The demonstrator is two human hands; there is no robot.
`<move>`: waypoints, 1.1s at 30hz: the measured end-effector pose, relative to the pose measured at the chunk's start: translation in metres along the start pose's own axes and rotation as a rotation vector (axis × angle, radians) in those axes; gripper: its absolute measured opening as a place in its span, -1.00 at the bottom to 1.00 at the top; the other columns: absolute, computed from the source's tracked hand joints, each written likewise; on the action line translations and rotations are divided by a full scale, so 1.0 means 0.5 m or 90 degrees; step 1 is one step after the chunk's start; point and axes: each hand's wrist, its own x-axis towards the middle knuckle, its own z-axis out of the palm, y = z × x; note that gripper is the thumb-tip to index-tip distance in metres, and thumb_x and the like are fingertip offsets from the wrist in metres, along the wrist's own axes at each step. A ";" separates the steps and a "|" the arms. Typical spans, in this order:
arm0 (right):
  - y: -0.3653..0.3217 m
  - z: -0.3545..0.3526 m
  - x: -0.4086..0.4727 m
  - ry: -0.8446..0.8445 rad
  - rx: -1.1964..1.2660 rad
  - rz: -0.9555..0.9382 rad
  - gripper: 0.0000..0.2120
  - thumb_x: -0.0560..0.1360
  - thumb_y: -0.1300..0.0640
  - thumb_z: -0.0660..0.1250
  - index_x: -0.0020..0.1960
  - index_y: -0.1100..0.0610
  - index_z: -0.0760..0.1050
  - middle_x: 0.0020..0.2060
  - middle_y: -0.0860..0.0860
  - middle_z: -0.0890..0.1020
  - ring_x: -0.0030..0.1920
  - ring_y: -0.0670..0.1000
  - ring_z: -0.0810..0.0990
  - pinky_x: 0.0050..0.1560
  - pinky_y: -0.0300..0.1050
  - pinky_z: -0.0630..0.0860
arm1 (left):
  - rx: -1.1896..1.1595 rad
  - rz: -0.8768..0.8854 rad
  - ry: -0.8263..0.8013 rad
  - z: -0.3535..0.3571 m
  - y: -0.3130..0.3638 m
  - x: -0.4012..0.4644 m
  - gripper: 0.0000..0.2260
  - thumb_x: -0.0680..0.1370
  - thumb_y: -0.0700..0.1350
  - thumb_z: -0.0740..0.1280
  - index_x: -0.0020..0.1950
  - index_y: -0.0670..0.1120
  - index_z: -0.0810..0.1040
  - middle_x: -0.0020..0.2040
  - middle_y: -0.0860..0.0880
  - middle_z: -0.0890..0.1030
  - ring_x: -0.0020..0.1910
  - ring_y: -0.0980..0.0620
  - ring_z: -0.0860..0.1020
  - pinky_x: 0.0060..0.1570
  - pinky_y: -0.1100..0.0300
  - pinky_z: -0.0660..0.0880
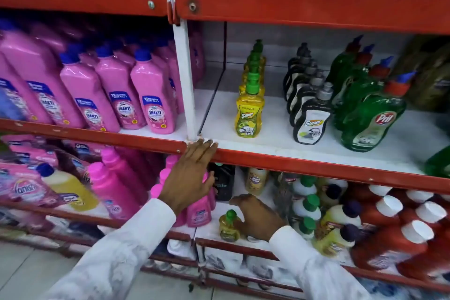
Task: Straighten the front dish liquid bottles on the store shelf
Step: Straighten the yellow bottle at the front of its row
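On the middle shelf [267,146] three rows of dish liquid run front to back. The front yellow bottle [248,114] with a green cap stands upright and faces out. To its right, the front black-and-white bottle [311,122] and the front green Pril bottle [372,124] both lean left. My left hand [192,175] rests flat, fingers apart, on the red shelf edge [292,161], holding nothing. On the shelf below, my right hand [258,219] curls against a small yellow bottle [229,225] with a green cap.
Pink Shakti bottles [155,102] fill the bay to the left, past a white upright post [186,80]. The lower shelf is crowded with pink bottles [114,185], green-capped bottles [306,209] and red bottles with white caps [394,238]. A tiled floor [29,273] lies below.
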 end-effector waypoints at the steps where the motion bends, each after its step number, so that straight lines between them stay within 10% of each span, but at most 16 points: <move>1: 0.000 0.014 0.010 -0.017 0.011 0.011 -0.54 0.49 0.00 0.34 0.36 0.08 0.46 0.30 0.11 0.56 0.31 0.13 0.51 0.29 -0.01 0.46 | -0.011 -0.003 -0.003 0.002 -0.001 0.001 -0.37 0.53 -0.08 0.35 0.56 -0.09 0.21 0.54 -0.14 0.36 0.55 -0.13 0.25 0.57 -0.02 0.11; 10: -0.051 0.005 0.023 0.000 0.009 0.078 -0.63 0.37 0.12 0.46 0.17 0.06 0.62 0.17 0.15 0.61 0.11 0.17 0.63 0.10 -0.10 0.55 | -0.082 -0.044 0.014 0.005 -0.001 0.002 -0.37 0.49 -0.19 0.32 0.55 -0.06 0.25 0.54 -0.08 0.36 0.56 -0.04 0.22 0.55 0.10 0.10; 23: -0.205 -0.457 -0.145 0.406 0.139 -0.069 -0.60 0.20 0.14 0.55 0.03 0.01 0.65 -0.17 -0.10 0.73 -0.22 -0.16 0.70 -0.10 -0.31 0.63 | -0.166 -0.087 0.082 -0.015 0.015 0.012 -0.46 0.38 -0.26 0.26 0.37 -0.08 0.51 0.35 -0.10 0.59 0.41 -0.12 0.46 0.43 0.12 0.28; 33: -0.166 -0.480 0.025 0.329 0.048 -0.048 -0.56 0.22 0.15 0.64 0.07 0.11 0.64 -0.11 0.02 0.72 -0.15 -0.04 0.70 -0.04 -0.13 0.67 | -0.190 -0.102 0.072 -0.003 0.025 -0.001 -0.40 0.41 -0.32 0.28 0.47 -0.06 0.39 0.46 -0.09 0.45 0.53 -0.09 0.30 0.52 -0.04 0.29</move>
